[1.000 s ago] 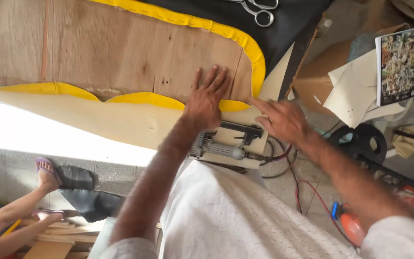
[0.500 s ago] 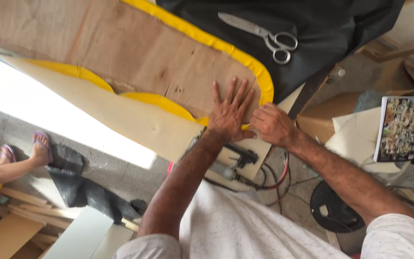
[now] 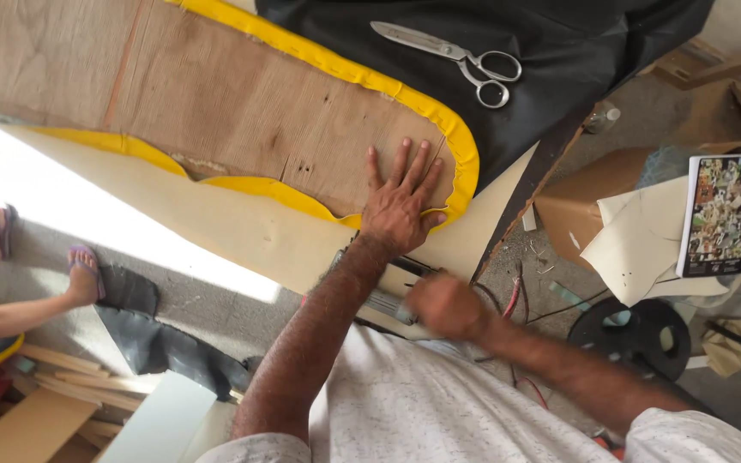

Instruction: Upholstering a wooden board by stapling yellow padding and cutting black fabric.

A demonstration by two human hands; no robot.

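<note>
Fingers (image 3: 405,167) of left hand (image 3: 400,210) spread flat on yellow-edged board (image 3: 242,111) — right hand (image 3: 443,306) blurred, grip unclear.

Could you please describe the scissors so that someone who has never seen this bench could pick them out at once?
Start at the wooden panel edged in yellow fabric, which the left hand presses flat. Just beyond its rounded end lies a sheet of black material, and the scissors lie on it, apart from both hands. They are the only shiny metal thing there, with long closed blades and two looped handles.

One head-worn camera looks steeply down, close over the workbench (image 3: 242,231).
</note>
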